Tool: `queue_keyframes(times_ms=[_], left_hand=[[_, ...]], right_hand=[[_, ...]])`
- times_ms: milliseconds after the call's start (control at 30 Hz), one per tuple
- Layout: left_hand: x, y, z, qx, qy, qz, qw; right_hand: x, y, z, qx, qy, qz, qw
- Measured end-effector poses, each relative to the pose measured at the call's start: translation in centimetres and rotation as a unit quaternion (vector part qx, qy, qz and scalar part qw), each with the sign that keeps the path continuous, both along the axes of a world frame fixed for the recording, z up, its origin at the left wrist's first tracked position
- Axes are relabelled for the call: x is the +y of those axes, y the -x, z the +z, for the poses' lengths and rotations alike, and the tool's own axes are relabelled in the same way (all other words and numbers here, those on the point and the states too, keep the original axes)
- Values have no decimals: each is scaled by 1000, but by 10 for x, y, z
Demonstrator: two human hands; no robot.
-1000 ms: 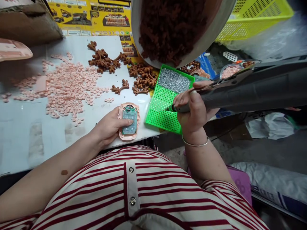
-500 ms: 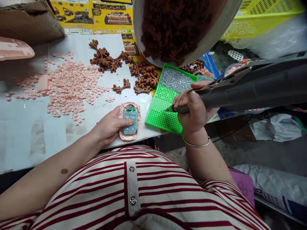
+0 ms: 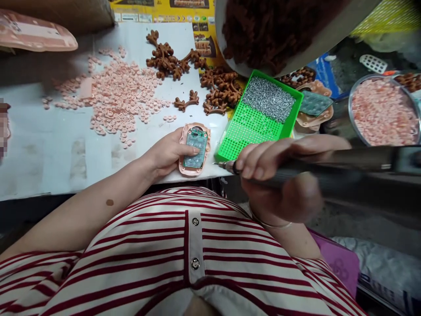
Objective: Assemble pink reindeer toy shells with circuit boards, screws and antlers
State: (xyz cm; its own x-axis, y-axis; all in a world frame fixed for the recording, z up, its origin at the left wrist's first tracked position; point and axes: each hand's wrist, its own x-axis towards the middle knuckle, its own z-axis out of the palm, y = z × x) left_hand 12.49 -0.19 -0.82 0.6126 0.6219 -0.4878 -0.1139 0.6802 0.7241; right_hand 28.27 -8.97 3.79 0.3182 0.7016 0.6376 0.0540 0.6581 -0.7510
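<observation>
Thumb (image 3: 189, 150) of the left hand (image 3: 166, 153) is lying right across the circuit board (image 3: 197, 161), with the rest of that hand's fingers tucked under the pink plastic shell (image 3: 191, 171), so it's clamped on the thing. My guess is the thumb is there to stop the board shifting in its seat. The shell is at the table's near edge, open side up; can't tell if it's resting on the surface or just held over it. The right hand (image 3: 279, 175) is a bit blurry, but its fingers are wrapped around a dark powered screwdriver (image 3: 358, 173), bit pointing left, just beside the near corner of the green tray (image 3: 251, 134) and apart from the shell.

As for looks: pale pink rounded body with a bumpy rim and little round posts by the edges, a dark opening at the top end, a green strip across the board and a cloudy bluish layer over most of it.

Further out, the tray has small metal screws (image 3: 269, 98) heaped at its far end, handy for the right hand I'd say. Pink bits (image 3: 115, 96) are spread left on the table (image 3: 42, 166), brown antler-shaped parts (image 3: 164, 59) sit beyond, and a big white tub (image 3: 329, 48) tips its mouth this way, probably for easy grabbing.
</observation>
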Motion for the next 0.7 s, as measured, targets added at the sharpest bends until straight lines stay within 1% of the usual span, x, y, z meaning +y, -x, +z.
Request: queue_keyframes(times_ms=[67,133,200,300,400,467,700], left_hand=[[0,0,-1,-8,-6,1,1000],[-1,-1,-1,-17,-13,3,1000],[-1,-1,-1,-20,-18,7,1000],[0,-1,-1,-20,-18,6,1000],[1,0,-1,-26,-12,-7,1000],[2,1,0,-30,-6,-15,999],[2,1,-1,-33,-3,-8,999]], right_hand=[[0,7,-5,-22,13,39,999],[2,10,-7,-42,24,54,997],[3,11,-8,-45,24,58,997],[4,13,-6,-13,7,74,997],[6,14,-5,0,-6,68,998],[7,15,-5,0,-3,63,998],[3,16,-9,-4,15,91,996]])
